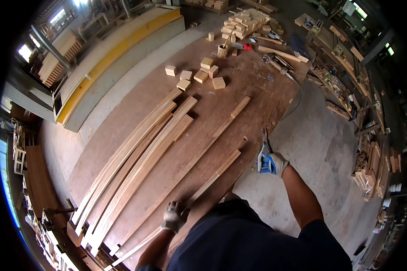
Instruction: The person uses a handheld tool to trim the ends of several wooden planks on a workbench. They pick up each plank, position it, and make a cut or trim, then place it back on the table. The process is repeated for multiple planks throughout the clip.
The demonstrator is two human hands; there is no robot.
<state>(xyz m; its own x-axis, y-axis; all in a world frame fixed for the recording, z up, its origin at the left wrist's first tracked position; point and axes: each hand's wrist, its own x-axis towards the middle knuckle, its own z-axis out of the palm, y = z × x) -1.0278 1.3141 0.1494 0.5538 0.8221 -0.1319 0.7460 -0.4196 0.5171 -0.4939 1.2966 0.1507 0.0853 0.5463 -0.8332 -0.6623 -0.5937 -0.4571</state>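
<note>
A light-grey work glove covers my left hand point(174, 217), which lies over a long narrow wooden strip point(216, 176) near the table's front edge. Its fingers curl toward the strip, partly dark and blurred. My right hand point(274, 163), also gloved, is closed around a pliers-like hand tool point(265, 141) with dark jaws and blue showing at the grip. The tool points away from me, just past the table's right edge. Farther in lies another thin strip point(208, 143), roughly parallel to the first. A small wood offcut point(244, 138) sits beyond the near strip's far end.
Several longer boards point(140, 167) lie side by side on the brown table point(135, 95). Wooden blocks point(200, 76) are scattered beyond them, with a large block pile point(248, 22) farther back. A corded power tool point(276, 62) lies at the far right edge. Timber racks point(348, 90) stand rightward.
</note>
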